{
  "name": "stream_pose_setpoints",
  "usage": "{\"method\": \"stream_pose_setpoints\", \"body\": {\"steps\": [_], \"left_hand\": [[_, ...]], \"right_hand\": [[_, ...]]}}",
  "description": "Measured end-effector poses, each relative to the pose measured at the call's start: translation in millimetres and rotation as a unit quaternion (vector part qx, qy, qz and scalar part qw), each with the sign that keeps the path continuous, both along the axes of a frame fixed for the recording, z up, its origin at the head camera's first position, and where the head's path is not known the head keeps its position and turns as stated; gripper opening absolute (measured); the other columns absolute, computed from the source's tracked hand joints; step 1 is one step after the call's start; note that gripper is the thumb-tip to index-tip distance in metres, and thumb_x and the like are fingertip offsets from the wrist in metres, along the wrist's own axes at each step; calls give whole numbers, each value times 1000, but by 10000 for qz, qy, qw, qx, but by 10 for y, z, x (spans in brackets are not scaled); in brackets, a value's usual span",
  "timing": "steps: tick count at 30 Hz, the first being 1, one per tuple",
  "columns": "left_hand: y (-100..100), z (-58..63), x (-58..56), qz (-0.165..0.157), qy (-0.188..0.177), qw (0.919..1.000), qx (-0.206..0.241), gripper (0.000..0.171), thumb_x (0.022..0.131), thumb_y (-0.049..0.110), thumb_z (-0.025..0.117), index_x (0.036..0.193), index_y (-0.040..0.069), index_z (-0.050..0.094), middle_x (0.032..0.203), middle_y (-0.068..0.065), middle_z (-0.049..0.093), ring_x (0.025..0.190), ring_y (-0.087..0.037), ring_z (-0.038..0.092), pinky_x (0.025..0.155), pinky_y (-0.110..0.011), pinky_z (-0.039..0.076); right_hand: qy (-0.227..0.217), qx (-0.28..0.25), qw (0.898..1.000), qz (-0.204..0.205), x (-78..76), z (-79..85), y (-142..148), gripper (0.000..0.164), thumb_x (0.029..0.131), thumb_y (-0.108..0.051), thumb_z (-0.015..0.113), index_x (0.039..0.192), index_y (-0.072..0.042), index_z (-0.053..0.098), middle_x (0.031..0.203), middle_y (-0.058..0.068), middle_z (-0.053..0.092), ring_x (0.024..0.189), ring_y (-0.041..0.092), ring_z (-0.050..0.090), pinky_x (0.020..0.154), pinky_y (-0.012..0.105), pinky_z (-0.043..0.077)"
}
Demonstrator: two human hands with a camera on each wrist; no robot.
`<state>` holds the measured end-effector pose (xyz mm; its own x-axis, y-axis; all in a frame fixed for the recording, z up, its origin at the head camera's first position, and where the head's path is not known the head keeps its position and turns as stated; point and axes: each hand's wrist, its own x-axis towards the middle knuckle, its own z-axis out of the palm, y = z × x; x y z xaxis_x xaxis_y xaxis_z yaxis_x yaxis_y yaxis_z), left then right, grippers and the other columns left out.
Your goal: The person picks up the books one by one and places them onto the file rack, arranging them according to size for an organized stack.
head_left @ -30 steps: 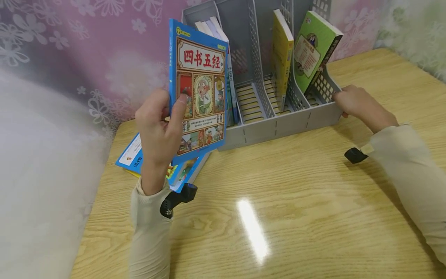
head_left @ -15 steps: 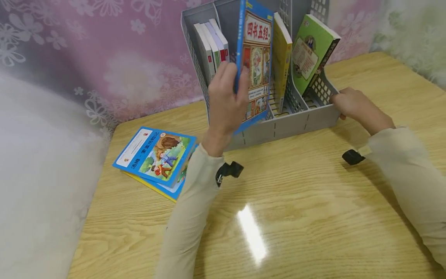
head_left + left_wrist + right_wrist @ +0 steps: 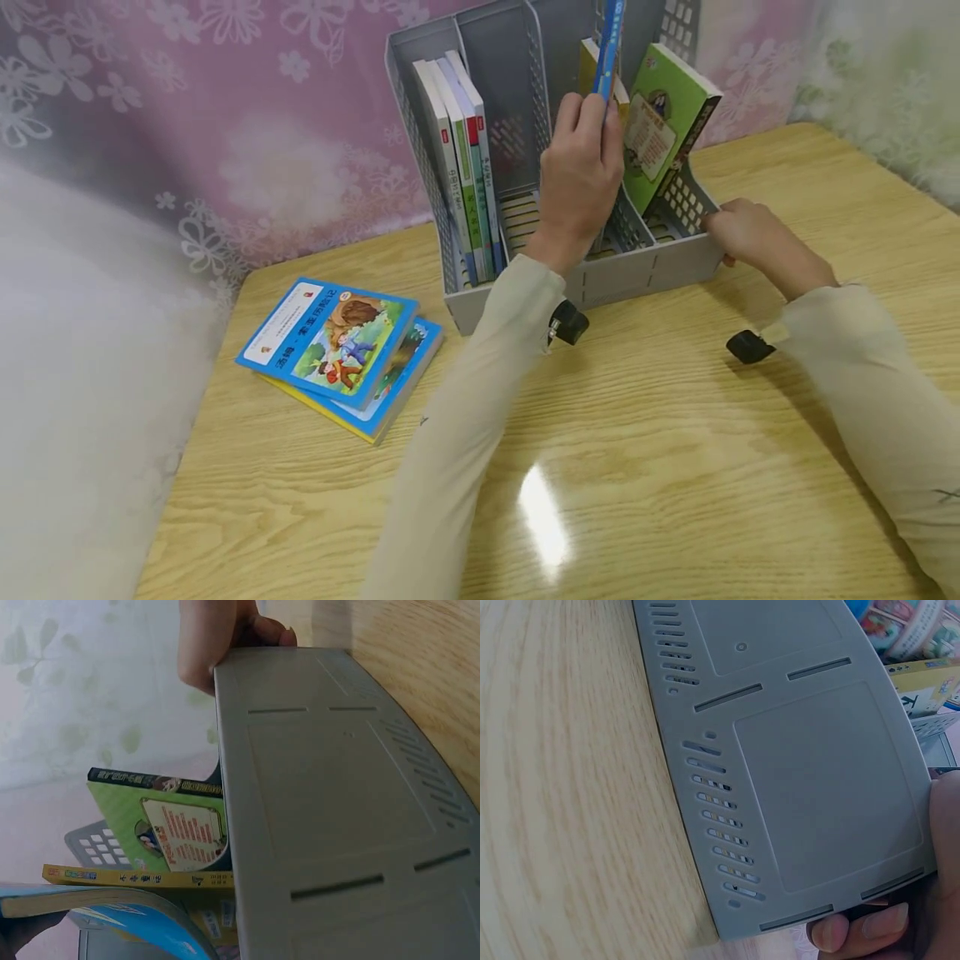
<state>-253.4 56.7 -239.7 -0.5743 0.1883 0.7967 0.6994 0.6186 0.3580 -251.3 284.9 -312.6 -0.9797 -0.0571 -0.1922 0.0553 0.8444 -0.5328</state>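
My left hand (image 3: 581, 171) grips a thin blue book (image 3: 609, 50) by its spine side, upright over the third compartment of the grey desktop book rack (image 3: 637, 271). The left wrist view shows the blue book (image 3: 142, 924) bending beside the yellow book (image 3: 139, 877); how deep it sits is hidden. My right hand (image 3: 750, 233) holds the rack's front right corner, with fingertips (image 3: 885, 922) curled at its edge in the right wrist view. A green book (image 3: 660, 125) leans in the rightmost compartment.
Several books (image 3: 468, 167) stand in the leftmost compartment. A Tom Sawyer book (image 3: 333, 337) lies on another blue book (image 3: 405, 383) on the wooden table (image 3: 285, 500), left of the rack. A flowered curtain (image 3: 300, 125) hangs behind.
My left hand has carried the blue book rightward from in front of the left compartments to beside the yellow book, turning its spine toward me. My right hand stays on the rack's corner.
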Motion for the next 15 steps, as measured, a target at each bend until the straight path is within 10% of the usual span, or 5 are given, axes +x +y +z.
{"method": "stream_pose_setpoints", "body": {"steps": [15], "left_hand": [[63, -451, -250, -178, -329, 9992, -154, 26, 105, 19, 39, 98, 0, 55, 100, -12, 51, 75, -17, 52, 65, -18, 44]], "right_hand": [[-51, -6, 9999, 86, -8, 23, -19, 43, 97, -27, 25, 76, 2, 49, 67, 15, 55, 60, 26, 40, 58, 36, 32]]}}
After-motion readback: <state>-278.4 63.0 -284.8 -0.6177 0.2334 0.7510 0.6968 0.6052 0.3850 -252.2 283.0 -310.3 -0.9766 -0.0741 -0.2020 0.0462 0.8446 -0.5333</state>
